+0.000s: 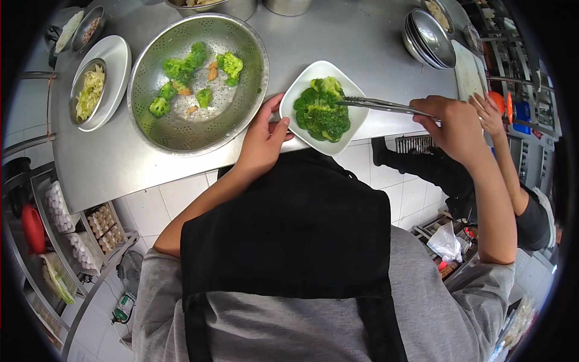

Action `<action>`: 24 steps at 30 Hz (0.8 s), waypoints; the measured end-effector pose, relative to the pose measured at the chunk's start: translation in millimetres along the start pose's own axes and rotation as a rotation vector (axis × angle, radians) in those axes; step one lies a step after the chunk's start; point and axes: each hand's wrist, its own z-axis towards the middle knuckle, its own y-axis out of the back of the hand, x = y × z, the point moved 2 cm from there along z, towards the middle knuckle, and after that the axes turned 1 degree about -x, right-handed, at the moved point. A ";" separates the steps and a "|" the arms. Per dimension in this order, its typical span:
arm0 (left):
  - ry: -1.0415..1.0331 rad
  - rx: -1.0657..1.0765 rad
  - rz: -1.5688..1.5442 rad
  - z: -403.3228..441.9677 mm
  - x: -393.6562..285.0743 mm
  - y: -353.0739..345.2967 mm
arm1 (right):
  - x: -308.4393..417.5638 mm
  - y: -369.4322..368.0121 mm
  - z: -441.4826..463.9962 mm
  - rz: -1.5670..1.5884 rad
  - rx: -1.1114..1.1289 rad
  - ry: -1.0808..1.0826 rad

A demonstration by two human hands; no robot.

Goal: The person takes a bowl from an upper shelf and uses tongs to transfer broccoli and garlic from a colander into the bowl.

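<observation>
A white square bowl (354,122) sits at the front edge of the steel table, with several green broccoli florets (322,111) heaped in it. My left hand (268,130) grips the bowl's left side, thumb near the rim and fingers beneath. My right hand (449,123) is closed around metal tongs (386,107), whose tips touch the broccoli in the bowl from the right. Left of the bowl stands a large perforated steel colander (151,75). Inside it lie a few broccoli florets (181,69) and some small orange-brown pieces (212,71).
On the left, a white oval plate (122,57) carries a small dish of shredded pale-green vegetable (90,93). Stacked metal bowls (428,39) stand at the back right. A co-worker's hand (490,114) reaches in near a cutting board (467,72). Egg trays (84,250) fill a lower shelf.
</observation>
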 end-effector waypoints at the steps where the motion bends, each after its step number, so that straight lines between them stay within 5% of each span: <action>1: 0.005 -0.002 0.003 -0.3 -1.3 0.0 | -6.6 3.6 0.0 0.063 0.003 -0.014; 3: 0.004 -0.005 0.007 -0.3 -1.0 0.2 | -10.8 12.6 2.7 0.044 0.027 -0.014; 5: 0.003 -0.006 0.010 -0.2 -1.1 -0.4 | -9.4 17.6 8.8 0.226 0.313 -0.256; 14: -0.009 0.001 -0.006 0.1 0.2 0.7 | -9.5 53.3 26.4 0.365 0.513 -0.331; 18: -0.001 0.002 -0.012 -0.1 -0.2 0.9 | -25.5 50.6 18.4 0.509 0.533 -0.452; 24: -0.003 0.010 -0.004 0.5 -0.3 0.8 | -5.0 21.3 36.4 0.442 0.380 -0.275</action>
